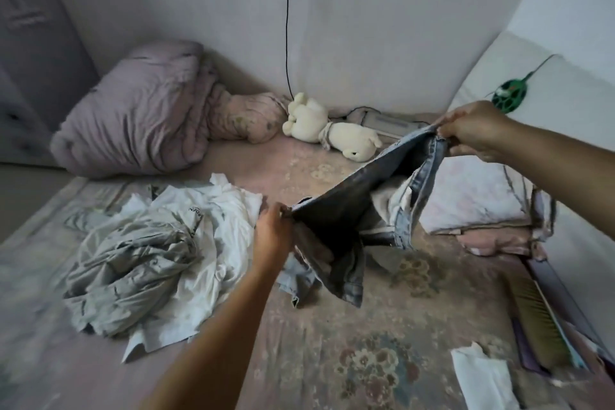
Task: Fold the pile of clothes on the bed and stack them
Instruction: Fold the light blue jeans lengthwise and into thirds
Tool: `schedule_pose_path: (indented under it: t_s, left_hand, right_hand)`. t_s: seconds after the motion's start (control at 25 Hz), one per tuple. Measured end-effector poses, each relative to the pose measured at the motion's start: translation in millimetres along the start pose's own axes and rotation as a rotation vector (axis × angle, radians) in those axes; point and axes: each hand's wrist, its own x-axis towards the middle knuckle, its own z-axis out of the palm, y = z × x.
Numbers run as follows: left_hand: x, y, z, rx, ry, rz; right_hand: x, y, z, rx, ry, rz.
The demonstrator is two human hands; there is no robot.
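A pair of blue denim shorts (352,206) hangs in the air above the bed (332,326), stretched between both hands by its waistband. My left hand (274,233) grips the waistband's lower left end, and my right hand (472,130) pinches its upper right end. The legs dangle down and brush the flowered sheet. A rumpled pile of white and pale grey clothes (159,260) lies on the bed to the left of my left arm.
A rolled lilac quilt (133,116) and a pink pillow (246,116) lie at the head of the bed, beside a white plush toy (329,130). A folded pink bundle (479,196) rests at right. A white cloth (482,379) and a brush (532,316) lie near the right edge.
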Motion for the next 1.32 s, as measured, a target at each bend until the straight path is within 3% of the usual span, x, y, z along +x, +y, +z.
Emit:
schedule_pose_path:
  t_s: [0.16, 0.28, 0.36, 0.52, 0.64, 0.76, 0.88, 0.96, 1.04, 1.24, 1.32]
  left_hand:
    - [57.3, 64.5, -44.2, -0.27, -0.018, -0.208]
    - [75.6, 113.1, -60.3, -0.8, -0.003, -0.482]
    - [79.6, 137.7, -71.1, -0.935, 0.064, -0.506]
    - [83.6, 190.4, -98.0, -0.846, 0.103, -0.393]
    - [87.6, 230.6, -122.3, -0.627, 0.107, -0.296]
    - [86.9, 264.0, -136.6, -0.568, 0.011, -0.129]
    - [81.2, 273.1, -138.5, -0.195, 0.027, -0.026]
    - [72.0, 266.0, -135.9, -0.13, 0.055, 0.02]
    - [63.2, 265.7, -141.1, -0.047, 0.078, 0.028]
    - [65.8, 303.0, -165.1, -0.273, 0.118, 0.053]
    - [74.3, 313.9, -181.2, -0.103, 0.092, 0.213]
  right_hand:
    - [-16.8, -0.2, -25.4, -0.087, -0.062, -0.071]
    - [-26.6, 1.2, -35.8, 0.048, -0.102, -0.163]
    - [-31.4, 0.6, -40.0, 0.082, -0.067, -0.213]
    - [-44.9, -17.4, -55.9, 0.201, -0.133, -0.256]
    - [-54.7, -37.6, -79.9, -0.188, -0.138, -0.422]
    - [-59.9, -62.2, -100.6, -0.319, 0.038, -0.54]
    - [-52.1, -74.8, -121.4, -0.583, 0.175, -0.554]
    - [-51.1, -76.9, -133.5, -0.684, 0.182, -0.505]
    - [-52.6, -80.7, -139.2, -0.541, 0.149, -0.429]
    - [-49.2, -106.7, -147.7, 0.198, -0.005, -0.309]
    - [-53.9, -116.0, -159.3, 0.095, -0.048, -0.401]
